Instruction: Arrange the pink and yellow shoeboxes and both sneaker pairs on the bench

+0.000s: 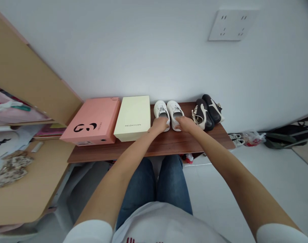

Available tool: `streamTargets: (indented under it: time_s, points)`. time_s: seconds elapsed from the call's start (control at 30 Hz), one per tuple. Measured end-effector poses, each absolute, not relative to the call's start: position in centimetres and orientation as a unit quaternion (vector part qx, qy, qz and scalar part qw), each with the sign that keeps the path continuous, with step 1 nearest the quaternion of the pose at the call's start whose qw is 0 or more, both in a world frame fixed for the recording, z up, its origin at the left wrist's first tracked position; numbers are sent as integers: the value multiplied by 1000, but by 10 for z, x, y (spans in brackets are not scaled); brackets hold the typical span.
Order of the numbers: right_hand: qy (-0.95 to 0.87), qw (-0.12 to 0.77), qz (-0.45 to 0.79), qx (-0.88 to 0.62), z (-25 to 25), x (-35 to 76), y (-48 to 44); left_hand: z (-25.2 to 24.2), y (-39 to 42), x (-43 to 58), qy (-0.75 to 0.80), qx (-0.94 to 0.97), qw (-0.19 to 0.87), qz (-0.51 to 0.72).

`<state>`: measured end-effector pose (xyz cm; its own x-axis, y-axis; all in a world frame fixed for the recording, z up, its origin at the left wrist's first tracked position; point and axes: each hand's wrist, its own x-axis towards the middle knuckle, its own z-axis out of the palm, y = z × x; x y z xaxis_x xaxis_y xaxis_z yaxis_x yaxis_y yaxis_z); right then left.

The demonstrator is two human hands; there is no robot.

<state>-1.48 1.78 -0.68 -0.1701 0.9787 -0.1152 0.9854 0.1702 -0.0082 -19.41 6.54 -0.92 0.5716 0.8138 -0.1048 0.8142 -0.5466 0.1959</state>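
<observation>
Two white shoes stand side by side on a reddish-brown wooden shelf (169, 145), toes toward the wall. My left hand (160, 124) grips the heel of the left white shoe (159, 107). The heel of the right white shoe (174, 107) is in my right hand (183, 123). My fingers partly hide both heels. A pale yellow box (133, 114) lies just left of the shoes, with a pink box (93, 118) beside it. To the right sit a dark shoe with white laces (203, 114) and another dark shoe (213, 109), touching each other.
At the left is a light wooden desk (42, 175) with papers and a patterned cloth (13, 168). A wall socket panel (232, 25) is above right. Sneakers (237, 140), a plastic bag (252, 137) and a dark bag (286, 136) lie on the floor at right.
</observation>
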Motion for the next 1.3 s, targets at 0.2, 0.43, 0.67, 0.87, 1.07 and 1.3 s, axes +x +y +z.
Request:
streamTargets:
  time_s: [0.2,0.43,0.67,0.87,1.07,1.3]
  points:
    - [764,37,-32,644,-12,-14,23,-8,66,-192,468,877,110,6]
    - [770,34,-8,637,-10,-13,23,-3,67,-191,475,876,81,1]
    - [772,-66,21,631,2,2,9,14,54,-175,468,878,42,95]
    - [749,-134,28,649,17,63,-9,10,31,-123,367,909,101,168]
    - [690,-162,43,704,9,152,-29,-21,16,-63,346,900,216,152]
    - [615,-218,18,758,-31,214,-37,-58,22,-25,348,874,294,170]
